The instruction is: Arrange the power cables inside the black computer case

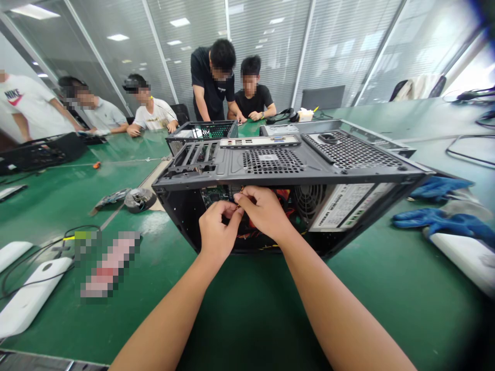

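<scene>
A black computer case (278, 178) lies before me with its open side toward me. Both hands reach into that opening, their fingertips meeting near the green circuit board (216, 194). My left hand (217, 228) is closed in a pinch, thumb against forefinger. Pinched likewise, my right hand (266, 208) touches the left one's fingertips. A small dark, thin piece shows between the fingers, too small to name. Red and black cables (286, 200) run behind my right hand. To its right sits the power supply (340, 208) with a round fan grille. My hands partly hide the case's inside.
At left on the green table (154, 288) are a round metal part (139, 200), a white device (36, 293) with a cable, and a blurred-out pinkish item (112, 265). Blue gloves (444, 221) lie at right. Another case (203, 129) stands behind; several people are across the table.
</scene>
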A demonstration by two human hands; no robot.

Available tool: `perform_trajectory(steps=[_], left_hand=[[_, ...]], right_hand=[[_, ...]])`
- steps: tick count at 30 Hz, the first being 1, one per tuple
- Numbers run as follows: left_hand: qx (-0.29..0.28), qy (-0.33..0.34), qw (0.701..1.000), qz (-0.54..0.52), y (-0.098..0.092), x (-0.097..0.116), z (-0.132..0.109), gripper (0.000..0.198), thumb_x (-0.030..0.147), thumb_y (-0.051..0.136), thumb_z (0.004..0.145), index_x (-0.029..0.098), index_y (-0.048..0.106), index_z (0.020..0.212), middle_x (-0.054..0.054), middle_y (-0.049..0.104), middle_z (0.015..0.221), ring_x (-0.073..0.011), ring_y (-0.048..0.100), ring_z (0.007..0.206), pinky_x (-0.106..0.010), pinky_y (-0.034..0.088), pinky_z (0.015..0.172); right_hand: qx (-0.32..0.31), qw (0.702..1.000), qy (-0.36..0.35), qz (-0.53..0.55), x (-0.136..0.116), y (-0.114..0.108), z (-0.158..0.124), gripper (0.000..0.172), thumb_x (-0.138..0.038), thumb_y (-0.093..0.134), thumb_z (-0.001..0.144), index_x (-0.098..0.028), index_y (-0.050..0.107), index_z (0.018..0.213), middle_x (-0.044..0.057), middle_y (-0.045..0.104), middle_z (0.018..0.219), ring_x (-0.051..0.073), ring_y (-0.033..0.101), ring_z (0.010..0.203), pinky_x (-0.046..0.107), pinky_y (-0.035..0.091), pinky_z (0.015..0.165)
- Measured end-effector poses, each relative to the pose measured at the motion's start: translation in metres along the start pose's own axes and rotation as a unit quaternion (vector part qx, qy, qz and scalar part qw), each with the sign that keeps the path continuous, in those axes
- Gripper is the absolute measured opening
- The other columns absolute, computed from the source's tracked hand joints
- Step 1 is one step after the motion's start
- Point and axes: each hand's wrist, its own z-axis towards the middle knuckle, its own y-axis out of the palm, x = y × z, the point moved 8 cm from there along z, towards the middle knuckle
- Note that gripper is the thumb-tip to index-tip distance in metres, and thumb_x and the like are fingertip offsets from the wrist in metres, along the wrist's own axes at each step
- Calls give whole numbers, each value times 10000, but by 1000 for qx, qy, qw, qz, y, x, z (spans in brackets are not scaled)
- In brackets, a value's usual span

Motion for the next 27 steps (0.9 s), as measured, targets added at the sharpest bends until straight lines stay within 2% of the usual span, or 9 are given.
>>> perform_trajectory(steps=[4, 12, 16, 20, 23, 27], left_hand=[[-16, 6, 1000, 12, 1, 2, 1, 136, 205, 547, 868, 180, 639, 772, 2, 647, 727, -127, 575, 681, -252, 427, 660], [-75, -46, 994, -59, 9, -5, 3, 169, 220, 500, 880, 170, 620, 772, 5, 630, 685, -122, 560, 617, -231, 423, 585], [-42, -5, 999, -1, 4, 2, 2, 150, 215, 519, 876, 177, 627, 778, -7, 641, 733, -137, 576, 687, -255, 437, 650], [9, 36, 999, 37, -2, 9, 0, 89, 188, 549, 857, 182, 622, 808, -15, 643, 779, -141, 581, 736, -270, 455, 712], [27, 34, 998, 35, -3, 8, -1, 15, 189, 606, 821, 182, 620, 820, -3, 656, 770, -134, 597, 723, -261, 468, 714], [27, 23, 999, 32, -3, 3, 0, 47, 206, 617, 830, 188, 644, 796, 7, 678, 749, -128, 613, 700, -258, 472, 715]], right_hand=[[-2, 1000, 4, 11, 1, 0, 0, 311, -267, 512, 865, -195, 427, 575, -47, 437, 558, 106, 400, 556, 267, 292, 573], [4, 999, 11, 31, 0, -1, 0, 304, -298, 503, 866, -200, 439, 587, -46, 435, 554, 111, 405, 549, 266, 302, 564], [28, 999, 10, 16, 0, -3, 0, 336, -292, 507, 860, -207, 381, 561, -51, 394, 533, 110, 371, 532, 267, 285, 552], [38, 999, 2, 11, -1, -2, -1, 312, -281, 508, 858, -203, 422, 568, -43, 423, 537, 113, 381, 535, 269, 290, 559], [35, 999, 1, 13, 0, 0, 0, 301, -277, 509, 858, -199, 451, 574, -35, 455, 546, 116, 408, 540, 269, 299, 565], [35, 999, -2, 15, 0, -1, 1, 311, -279, 510, 859, -202, 427, 570, -38, 445, 544, 115, 399, 540, 268, 294, 560]])
